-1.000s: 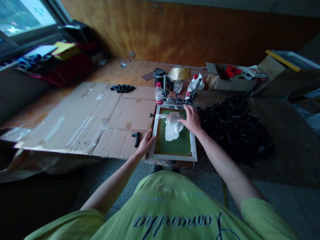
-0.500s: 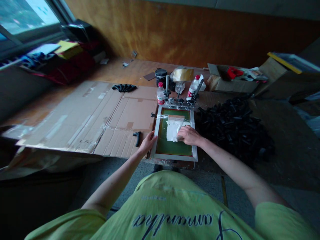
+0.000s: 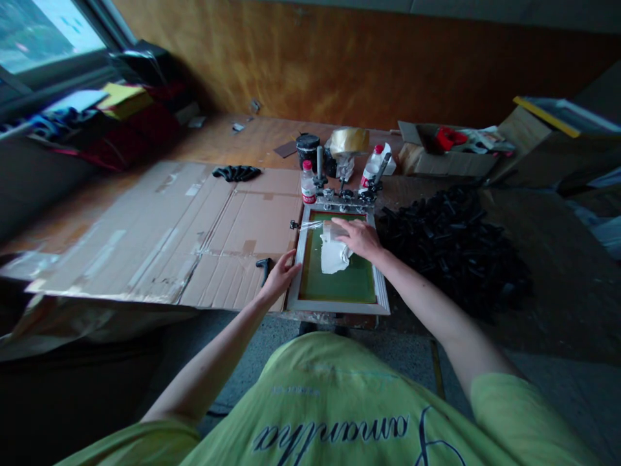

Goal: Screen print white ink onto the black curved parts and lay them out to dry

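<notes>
A screen frame point(image 3: 339, 305) with green mesh lies flat at the centre of the view. The left hand point(image 3: 279, 275) meets its rim at 9 o'clock, thumb against the edge; I cannot tell whether the fingers grip it. The right hand point(image 3: 359, 238) rests with fingers released and flat on a white cloth point(image 3: 332, 259) on the mesh, toward 12 o'clock. Cardboard point(image 3: 169, 226) lies at 9 o'clock and a pile of black parts point(image 3: 451, 239) at 3 o'clock.

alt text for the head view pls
A person's right hand rests on a white cloth on the green mesh of a framed screen; the left hand touches its left edge. Flattened cardboard lies left, a black pile right.
</notes>
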The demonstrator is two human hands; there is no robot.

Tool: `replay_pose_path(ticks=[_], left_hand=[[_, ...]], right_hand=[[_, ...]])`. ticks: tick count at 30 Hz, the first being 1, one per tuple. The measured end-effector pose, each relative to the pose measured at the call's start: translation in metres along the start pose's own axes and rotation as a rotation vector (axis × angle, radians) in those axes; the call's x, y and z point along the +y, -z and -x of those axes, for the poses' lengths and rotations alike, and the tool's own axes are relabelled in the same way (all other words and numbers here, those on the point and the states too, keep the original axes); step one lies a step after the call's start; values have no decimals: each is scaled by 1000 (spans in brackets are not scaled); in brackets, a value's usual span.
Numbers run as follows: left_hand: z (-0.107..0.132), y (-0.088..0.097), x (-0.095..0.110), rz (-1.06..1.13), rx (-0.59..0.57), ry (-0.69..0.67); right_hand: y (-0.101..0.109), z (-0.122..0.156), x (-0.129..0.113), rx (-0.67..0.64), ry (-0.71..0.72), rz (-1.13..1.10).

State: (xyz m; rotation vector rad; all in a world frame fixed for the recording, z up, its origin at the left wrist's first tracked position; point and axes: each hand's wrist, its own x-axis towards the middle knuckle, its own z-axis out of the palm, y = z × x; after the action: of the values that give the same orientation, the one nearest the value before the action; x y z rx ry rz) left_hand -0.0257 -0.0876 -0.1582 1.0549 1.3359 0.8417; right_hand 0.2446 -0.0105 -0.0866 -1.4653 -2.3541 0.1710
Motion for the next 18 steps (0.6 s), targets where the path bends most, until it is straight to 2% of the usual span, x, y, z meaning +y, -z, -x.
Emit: replay_pose_path(ticks=[3, 5, 7, 9, 12, 14, 16, 18], left_hand=[[11, 0, 34, 71, 53, -82], [13, -3, 60, 113, 125, -186], [9, -7, 90, 149, 172, -319], [-1, -12, 120, 179, 184, -430], [-22, -16, 161, 214, 164, -513], [-31, -19, 175, 243, 176, -539], [-30, -25, 169, 273, 237, -547], [-17, -37, 143, 269, 229, -441]], right_hand=[[24, -21, 33, 126, -146, 12], [36, -15, 64, 229, -298, 3], [36, 4, 89, 252, -455, 0], [19, 28, 96, 158, -518, 1], [-24, 59, 71, -44, -363, 27], [-49, 70, 45, -109, -250, 101], [-63, 72, 23, -150, -236, 164], [-67, 71, 7, -173, -316, 170]])
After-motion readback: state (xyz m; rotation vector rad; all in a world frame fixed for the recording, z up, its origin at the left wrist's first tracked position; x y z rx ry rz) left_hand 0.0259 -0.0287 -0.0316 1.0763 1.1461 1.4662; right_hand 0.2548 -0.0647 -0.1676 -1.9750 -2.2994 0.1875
